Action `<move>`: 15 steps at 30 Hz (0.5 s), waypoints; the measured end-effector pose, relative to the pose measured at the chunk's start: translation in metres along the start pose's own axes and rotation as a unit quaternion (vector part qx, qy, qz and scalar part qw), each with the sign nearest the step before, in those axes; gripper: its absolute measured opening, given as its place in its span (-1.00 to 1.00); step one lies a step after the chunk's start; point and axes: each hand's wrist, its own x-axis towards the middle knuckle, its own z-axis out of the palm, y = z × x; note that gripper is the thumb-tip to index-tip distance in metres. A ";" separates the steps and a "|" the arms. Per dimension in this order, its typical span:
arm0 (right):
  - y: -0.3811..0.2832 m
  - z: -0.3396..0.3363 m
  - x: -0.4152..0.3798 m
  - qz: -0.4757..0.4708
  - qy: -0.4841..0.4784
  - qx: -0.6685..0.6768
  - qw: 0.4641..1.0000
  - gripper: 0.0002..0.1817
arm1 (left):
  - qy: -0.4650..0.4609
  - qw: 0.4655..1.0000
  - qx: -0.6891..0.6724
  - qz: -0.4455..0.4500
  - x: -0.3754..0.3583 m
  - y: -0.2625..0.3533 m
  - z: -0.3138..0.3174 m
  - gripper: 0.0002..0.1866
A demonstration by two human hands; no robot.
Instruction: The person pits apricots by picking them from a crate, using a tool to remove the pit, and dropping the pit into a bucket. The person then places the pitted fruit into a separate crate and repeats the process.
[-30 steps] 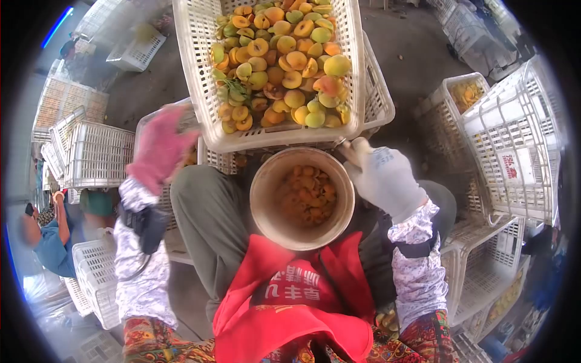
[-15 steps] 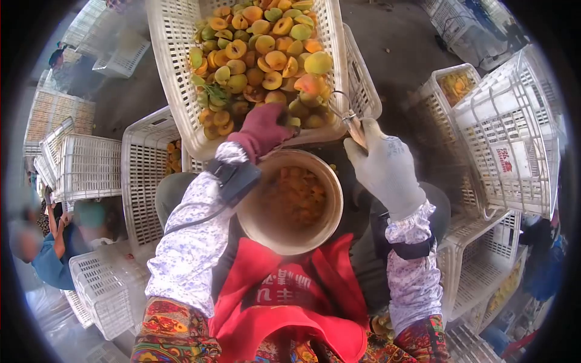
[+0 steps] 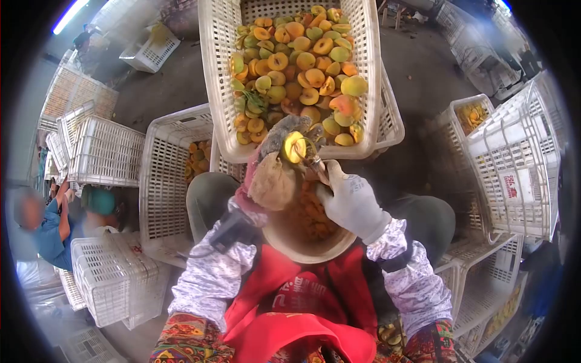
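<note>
My left hand (image 3: pixel 270 181), in a worn maroon and tan glove, is turned palm up above the bucket and closed around a yellow peach half (image 3: pixel 295 147), cut face up. A white glove covers my right hand (image 3: pixel 357 209), which grips a pitting tool by its wooden handle (image 3: pixel 321 172). The tool's curved metal loop is right at the peach half. Below both hands stands a white bucket (image 3: pixel 302 254) with orange fruit pieces (image 3: pixel 313 221) inside. Beyond it, a white plastic crate (image 3: pixel 218 91) holds many peach halves (image 3: pixel 296 66).
White slatted crates stand at the left (image 3: pixel 163 175) and are stacked at the right (image 3: pixel 514 151). A red apron (image 3: pixel 302 302) lies over my lap, behind the bucket. A person in a blue top (image 3: pixel 54 236) is at the far left.
My left hand has come back from the crate and turned palm up with a peach half. My right hand has moved left, bringing the tool to it. The view has shifted.
</note>
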 end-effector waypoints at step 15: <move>-0.001 0.015 0.016 -0.088 -0.020 -0.122 0.988 -0.53 | -0.030 0.986 0.161 0.024 0.004 -0.010 -0.023 -0.71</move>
